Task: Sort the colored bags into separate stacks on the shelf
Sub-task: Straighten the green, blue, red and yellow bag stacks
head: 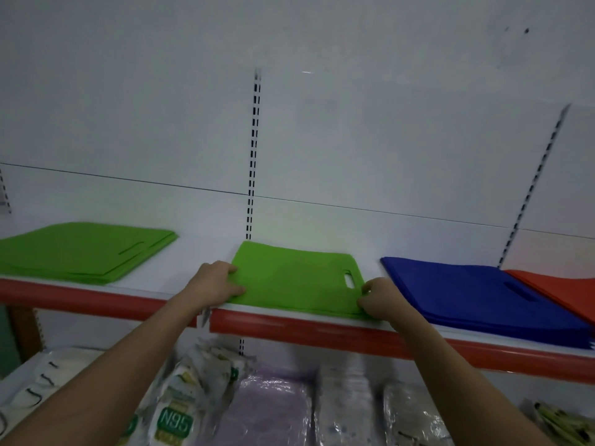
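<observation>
Head view puts my two hands on the middle green bag (pixel 296 281), which lies flat on the shelf (pixel 289 329) at the centre of the frame, its cut-out handle toward the right. My left hand (pixel 214 283) holds the bag's left edge, thumb on top and fingers curled at the corner. My right hand (pixel 381 299) pinches the bag's lower right corner near the shelf's red front lip.

To the far left sits a green stack (pixel 80 252), well apart from the bag I hold. Just beside my right hand lies a blue stack (pixel 476 294), and an orange bag (pixel 560 291) overlaps its right end at the frame edge. A slotted upright (pixel 252 156) runs down the white back panel behind the bag. Below the shelf, wrapped packets (pixel 175 420), one marked N95, crowd the lower frame between my forearms.
</observation>
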`<action>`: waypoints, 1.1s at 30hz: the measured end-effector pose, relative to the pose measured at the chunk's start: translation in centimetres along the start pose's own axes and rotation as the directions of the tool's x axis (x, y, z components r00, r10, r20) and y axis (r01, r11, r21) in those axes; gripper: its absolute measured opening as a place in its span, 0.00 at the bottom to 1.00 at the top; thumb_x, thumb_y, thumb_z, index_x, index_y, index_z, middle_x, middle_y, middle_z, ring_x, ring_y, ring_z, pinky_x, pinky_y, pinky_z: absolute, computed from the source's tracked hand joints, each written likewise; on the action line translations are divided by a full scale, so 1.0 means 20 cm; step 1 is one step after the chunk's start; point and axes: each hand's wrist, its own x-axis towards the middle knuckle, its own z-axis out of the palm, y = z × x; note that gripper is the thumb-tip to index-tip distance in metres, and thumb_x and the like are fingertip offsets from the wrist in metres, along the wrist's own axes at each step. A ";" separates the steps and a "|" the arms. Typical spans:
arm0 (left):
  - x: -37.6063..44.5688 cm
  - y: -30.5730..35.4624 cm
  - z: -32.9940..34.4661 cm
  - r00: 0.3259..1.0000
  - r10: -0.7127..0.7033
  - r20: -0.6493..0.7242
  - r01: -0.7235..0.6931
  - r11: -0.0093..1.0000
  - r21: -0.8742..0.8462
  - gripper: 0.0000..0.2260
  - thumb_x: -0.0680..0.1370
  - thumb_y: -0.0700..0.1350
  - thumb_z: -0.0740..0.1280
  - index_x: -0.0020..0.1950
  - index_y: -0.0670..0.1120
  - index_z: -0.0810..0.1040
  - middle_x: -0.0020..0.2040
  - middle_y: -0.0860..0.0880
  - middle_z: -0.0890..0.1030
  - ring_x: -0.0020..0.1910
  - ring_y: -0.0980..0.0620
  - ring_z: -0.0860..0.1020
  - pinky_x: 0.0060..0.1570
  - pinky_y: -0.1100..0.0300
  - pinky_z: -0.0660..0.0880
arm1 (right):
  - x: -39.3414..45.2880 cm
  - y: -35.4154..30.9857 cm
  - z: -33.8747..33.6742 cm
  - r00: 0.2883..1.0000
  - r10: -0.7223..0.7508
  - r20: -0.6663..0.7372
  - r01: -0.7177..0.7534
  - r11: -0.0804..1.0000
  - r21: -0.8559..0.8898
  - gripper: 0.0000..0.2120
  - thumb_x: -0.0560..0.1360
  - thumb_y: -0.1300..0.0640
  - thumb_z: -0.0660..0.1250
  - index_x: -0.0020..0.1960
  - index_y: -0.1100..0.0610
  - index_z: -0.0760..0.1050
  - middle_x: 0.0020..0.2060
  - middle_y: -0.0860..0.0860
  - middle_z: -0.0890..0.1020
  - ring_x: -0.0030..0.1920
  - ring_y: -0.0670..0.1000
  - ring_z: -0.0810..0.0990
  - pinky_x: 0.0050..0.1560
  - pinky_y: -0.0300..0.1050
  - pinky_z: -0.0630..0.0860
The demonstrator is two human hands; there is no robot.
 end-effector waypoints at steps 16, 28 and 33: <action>-0.50 0.10 -0.11 0.929 0.060 -0.365 0.033 0.969 0.245 0.17 0.80 0.57 0.61 0.66 0.54 0.75 0.59 0.52 0.78 0.64 0.47 0.68 0.60 0.49 0.68 | -0.31 -0.34 -0.01 0.921 -0.365 -0.138 0.390 0.869 0.304 0.05 0.77 0.57 0.64 0.48 0.57 0.77 0.40 0.58 0.84 0.40 0.54 0.78 0.50 0.52 0.79; -1.12 -0.41 -0.36 0.906 -0.074 -0.417 0.155 0.974 0.164 0.10 0.79 0.55 0.63 0.56 0.53 0.78 0.50 0.54 0.78 0.52 0.53 0.74 0.50 0.54 0.74 | -0.78 -1.01 0.45 0.768 -0.640 0.025 0.572 0.702 0.425 0.16 0.77 0.53 0.65 0.39 0.64 0.79 0.33 0.58 0.81 0.37 0.57 0.80 0.41 0.48 0.76; -1.28 -0.79 -0.52 0.887 -0.148 -0.438 0.212 0.972 0.101 0.06 0.78 0.54 0.64 0.48 0.54 0.79 0.44 0.57 0.80 0.43 0.57 0.77 0.43 0.56 0.77 | -0.99 -1.40 0.69 0.720 -0.685 0.107 0.577 0.678 0.456 0.17 0.77 0.52 0.65 0.40 0.67 0.77 0.29 0.54 0.76 0.32 0.52 0.74 0.37 0.45 0.70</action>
